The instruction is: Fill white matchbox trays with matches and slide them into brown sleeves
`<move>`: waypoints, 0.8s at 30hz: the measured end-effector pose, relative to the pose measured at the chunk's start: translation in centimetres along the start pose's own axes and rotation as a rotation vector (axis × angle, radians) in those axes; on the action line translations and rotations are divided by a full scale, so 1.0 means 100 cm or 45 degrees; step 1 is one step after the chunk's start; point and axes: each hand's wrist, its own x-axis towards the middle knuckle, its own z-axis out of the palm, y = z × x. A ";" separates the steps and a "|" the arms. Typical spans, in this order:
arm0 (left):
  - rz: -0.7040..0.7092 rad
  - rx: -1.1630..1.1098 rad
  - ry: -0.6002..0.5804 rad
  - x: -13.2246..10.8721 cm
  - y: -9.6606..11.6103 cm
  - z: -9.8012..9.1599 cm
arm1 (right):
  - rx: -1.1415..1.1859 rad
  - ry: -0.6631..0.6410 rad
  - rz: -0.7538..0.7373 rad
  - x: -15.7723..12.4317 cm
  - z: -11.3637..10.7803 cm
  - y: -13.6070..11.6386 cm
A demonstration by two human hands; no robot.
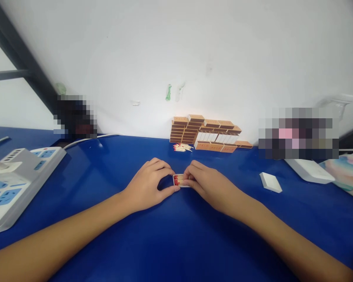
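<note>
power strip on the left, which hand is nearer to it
Left. The left hand is at the tray of matches, to the right of the power strip; the right hand is at the same tray, farther right.

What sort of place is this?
Probably an indoor workstation: a blue tabletop against a white wall, with a power strip at left and stacked matchboxes at the back.
</note>
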 end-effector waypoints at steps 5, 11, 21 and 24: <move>-0.010 0.012 -0.013 0.001 0.001 0.000 | 0.076 0.039 -0.048 -0.001 0.000 0.008; -0.004 0.021 -0.011 0.001 0.001 0.000 | 0.107 0.069 -0.083 -0.003 0.002 0.016; -0.012 0.019 -0.018 0.001 0.001 0.000 | 0.179 0.066 -0.106 -0.005 0.003 0.015; -0.003 0.018 -0.013 0.001 0.001 0.000 | 0.149 0.057 -0.088 -0.003 0.002 0.015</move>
